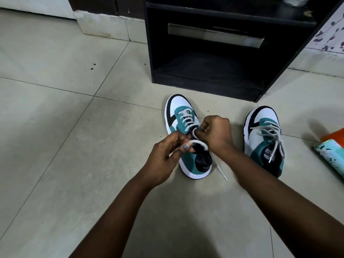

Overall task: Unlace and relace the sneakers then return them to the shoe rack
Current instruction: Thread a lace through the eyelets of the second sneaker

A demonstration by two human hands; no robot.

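Observation:
Two teal, white and black sneakers stand on the tiled floor, toes pointing at the black shoe rack [210,77]. Over the left sneaker [178,112] my left hand [167,155] pinches a loop of its white lace [197,143] near the tongue. My right hand [216,133] grips the same lace at the upper eyelets, fingers curled. One loose lace end [221,170] trails onto the floor beside the heel. The right sneaker [264,138] stands apart to the right, its grey laces lying loose across the tongue.
The rack's lower shelf is open and dark just beyond the shoes. At the right edge lies an orange and pale-green patterned object [333,151]. A white wall base [104,25] runs along the far left, with bare floor tiles [55,127] to the left.

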